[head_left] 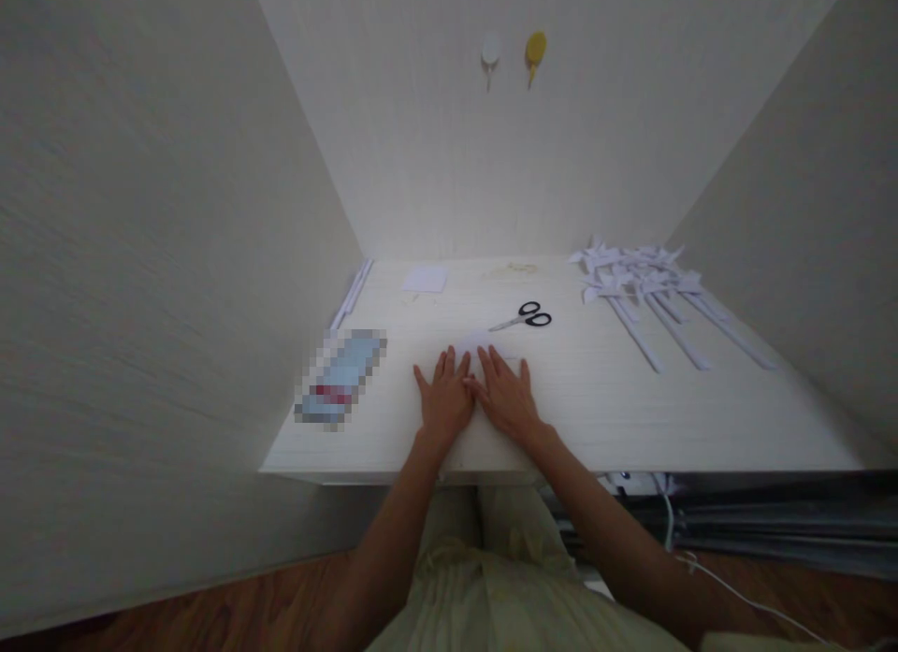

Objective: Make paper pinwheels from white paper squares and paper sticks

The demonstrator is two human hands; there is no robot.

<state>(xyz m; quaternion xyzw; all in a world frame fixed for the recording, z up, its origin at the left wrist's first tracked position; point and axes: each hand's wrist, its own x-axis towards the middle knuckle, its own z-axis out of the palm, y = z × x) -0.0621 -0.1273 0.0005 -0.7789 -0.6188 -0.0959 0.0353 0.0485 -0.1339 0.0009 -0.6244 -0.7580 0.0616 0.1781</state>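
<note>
My left hand [446, 404] lies flat on the white tabletop, fingers stretched out. Beside it, my right hand [508, 399] is also flat with its fingers spread, and its thumb meets the left hand. Both press on a white piece of paper [478, 339]; only its far part shows, and the hands cover the rest. Just beyond my right fingers, scissors [526, 318] with black handles rest on the table, blades pointing left. A square stack of white paper [425, 279] sits farther back on the left.
White paper pinwheels [635, 273] with rolled-paper sticks are heaped at the back right. Rolled paper sticks [352, 292] lie along the left wall, near a blurred blue object [343, 376]. White and yellow hooks [536, 49] are on the back wall. Walls enclose the table on three sides.
</note>
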